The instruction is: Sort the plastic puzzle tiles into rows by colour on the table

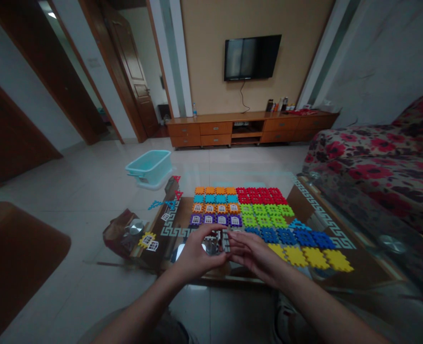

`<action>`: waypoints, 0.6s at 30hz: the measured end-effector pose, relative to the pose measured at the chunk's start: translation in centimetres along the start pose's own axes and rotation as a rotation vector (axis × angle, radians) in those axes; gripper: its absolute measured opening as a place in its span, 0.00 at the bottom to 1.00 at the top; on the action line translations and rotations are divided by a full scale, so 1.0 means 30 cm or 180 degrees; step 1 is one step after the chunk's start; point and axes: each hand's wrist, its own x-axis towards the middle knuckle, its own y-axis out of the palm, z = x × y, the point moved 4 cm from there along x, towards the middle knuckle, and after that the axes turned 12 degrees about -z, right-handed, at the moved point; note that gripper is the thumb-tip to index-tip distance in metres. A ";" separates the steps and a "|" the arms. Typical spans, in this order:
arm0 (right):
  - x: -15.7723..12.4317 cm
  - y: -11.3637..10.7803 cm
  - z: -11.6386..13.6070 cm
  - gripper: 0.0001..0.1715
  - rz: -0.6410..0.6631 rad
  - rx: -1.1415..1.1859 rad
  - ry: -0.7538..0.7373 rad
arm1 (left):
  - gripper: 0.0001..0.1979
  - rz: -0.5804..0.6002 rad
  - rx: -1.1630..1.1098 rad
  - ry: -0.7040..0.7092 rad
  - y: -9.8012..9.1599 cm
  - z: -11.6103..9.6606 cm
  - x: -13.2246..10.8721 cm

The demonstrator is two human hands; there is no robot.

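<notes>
Left hand (200,254) and right hand (253,255) close together, fingers curved around a small grey interlocking plastic tile (226,240), exact pinch impossible to tell. Just ahead of the grip, rows of coloured tiles (265,210) on a glass table (328,220). Risk: tile slipping from the fingers and knocking the rows. No readable brand or writing.

I've got a wall-mounted TV (252,57) at twelve o'clock over a long wooden cabinet (215,134), a teal plastic tub (149,167) at eleven, and a floral sofa (362,162) at two.
</notes>
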 end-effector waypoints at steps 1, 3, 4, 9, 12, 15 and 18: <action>-0.002 0.004 0.000 0.17 0.0105 -0.0068 0.0004 | 0.27 -0.0014 0.0126 0.0106 -0.003 -0.006 0.002; -0.006 0.011 -0.002 0.17 0.0329 -0.0266 -0.0012 | 0.28 0.0013 0.0291 0.0232 -0.004 -0.013 0.004; -0.008 0.012 -0.003 0.17 0.0404 -0.0372 -0.0026 | 0.28 0.0044 0.0335 0.0269 -0.003 -0.014 0.005; -0.014 0.012 0.003 0.15 0.0423 -0.0614 -0.0116 | 0.28 0.0107 0.0423 0.0382 0.002 -0.015 0.002; -0.013 0.013 0.006 0.13 0.0419 -0.0646 -0.0139 | 0.28 0.0120 0.0426 0.0402 0.002 -0.013 0.002; -0.004 0.008 0.001 0.13 0.0408 -0.0671 -0.0182 | 0.28 0.0172 0.0385 0.0417 0.002 -0.008 0.002; 0.006 0.002 -0.009 0.14 0.0403 -0.0723 -0.0207 | 0.28 0.0191 0.0373 0.0474 0.001 -0.003 -0.001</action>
